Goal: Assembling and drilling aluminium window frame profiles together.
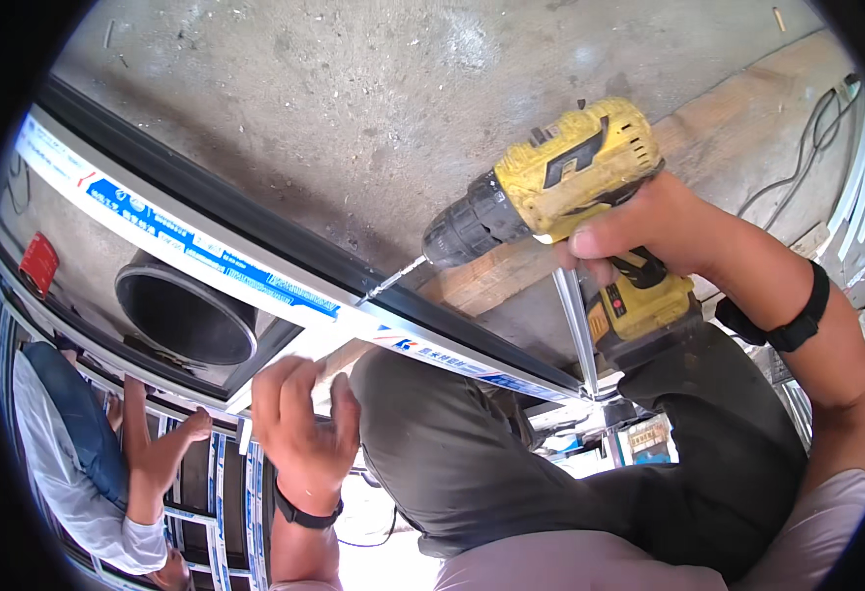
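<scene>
My right hand (639, 222) is wrapped round the handle of a yellow and black cordless drill (570, 177). The drill points down to the left, and the tip of its long bit (393, 280) meets the edge of a long metal profile (206, 258) with blue-and-white protective film. Below that spot, beside a crosspiece joining the profile, is my left hand (304, 419). Its fingers are loosely bent and the thumb stands apart, with nothing visible between them. The profile runs diagonally above my bent knee (432, 433).
A black round tub (186, 310) sits behind the profile at left, near a red packet (38, 264). Another person (107, 463) works at lower left beside filmed frames (218, 512). A wooden board (708, 108) and a dark cable (806, 148) lie at right.
</scene>
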Demonstrator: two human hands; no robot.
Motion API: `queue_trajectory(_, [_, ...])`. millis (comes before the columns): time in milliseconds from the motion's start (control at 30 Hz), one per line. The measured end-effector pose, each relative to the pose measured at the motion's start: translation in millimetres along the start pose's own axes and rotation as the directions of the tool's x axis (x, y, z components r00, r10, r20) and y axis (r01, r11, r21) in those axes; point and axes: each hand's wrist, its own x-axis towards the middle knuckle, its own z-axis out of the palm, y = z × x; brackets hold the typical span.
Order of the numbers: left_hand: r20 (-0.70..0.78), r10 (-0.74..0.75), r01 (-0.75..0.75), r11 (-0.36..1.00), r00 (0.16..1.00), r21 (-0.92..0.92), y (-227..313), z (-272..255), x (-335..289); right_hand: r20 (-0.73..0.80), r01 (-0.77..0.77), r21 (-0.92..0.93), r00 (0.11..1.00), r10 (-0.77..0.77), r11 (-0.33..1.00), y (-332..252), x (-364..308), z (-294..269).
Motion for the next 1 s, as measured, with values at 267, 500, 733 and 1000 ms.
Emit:
queue_trajectory(267, [0.140,0.265,-0.299,0.880,0.954,0.369,46,-2,89,-0.207,0.057,-0.043,0.976,-0.065,0.997,-53,-60,-9])
queue_trajectory(500, [0.275,0.226,-0.336,0.814,0.935,0.474,45,11,103,-0.405,0.125,-0.239,0.888,-0.216,0.963,-55,-128,-23])
queue_trajectory(733, [-0.042,0.355,-0.342,0.921,0.934,0.186,77,-5,126,-0.183,0.179,-0.915,0.614,-0.767,0.361,-61,-101,11])
queue_trajectory(1000, [-0.506,0.038,-0.178,0.957,0.862,-0.231,54,-46,123,0.184,-0.077,-0.943,0.692,-0.698,-0.324,-29,-62,4])
